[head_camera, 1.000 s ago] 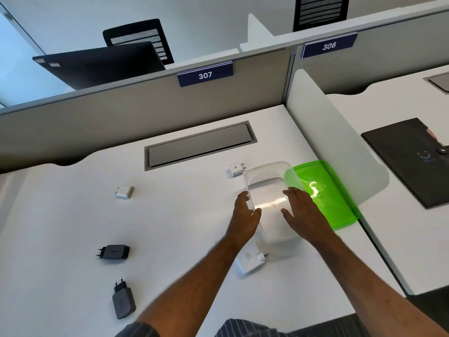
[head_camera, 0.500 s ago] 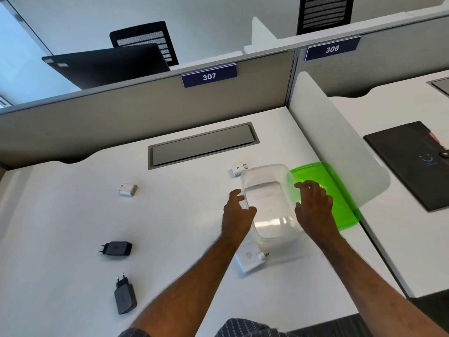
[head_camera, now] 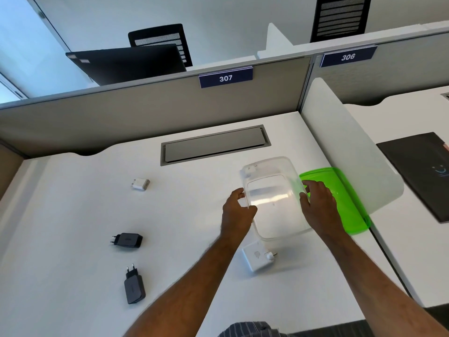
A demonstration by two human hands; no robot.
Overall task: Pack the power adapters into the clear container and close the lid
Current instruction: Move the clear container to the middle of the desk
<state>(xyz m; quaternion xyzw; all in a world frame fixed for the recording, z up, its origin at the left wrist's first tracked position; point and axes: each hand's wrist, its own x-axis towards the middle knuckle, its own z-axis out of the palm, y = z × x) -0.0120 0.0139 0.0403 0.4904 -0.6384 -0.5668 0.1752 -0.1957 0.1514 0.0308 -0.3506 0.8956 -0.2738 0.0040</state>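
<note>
The clear container (head_camera: pixel 274 198) is held between both hands over the white desk, its bottom turned toward me. My left hand (head_camera: pixel 237 211) grips its left wall and my right hand (head_camera: pixel 318 207) its right wall. The green lid (head_camera: pixel 340 190) lies flat just to the right, partly under my right hand. Adapters lie loose on the desk: a large white one (head_camera: pixel 257 257) below the container, a small white one (head_camera: pixel 250 170) seen through its far corner, a small white one (head_camera: pixel 141 184) at the left, and two black ones (head_camera: pixel 127 240) (head_camera: pixel 134 287).
A grey cable hatch (head_camera: pixel 213 144) sits flush in the desk behind the container. A white divider panel (head_camera: pixel 349 152) rises right of the lid, with a black pad (head_camera: pixel 422 171) on the neighbouring desk. A grey partition (head_camera: pixel 145 117) bounds the back.
Both hands have taken hold of the container's sides and lifted it, shifting it slightly away from me. My right hand moved from on top of it to its right wall.
</note>
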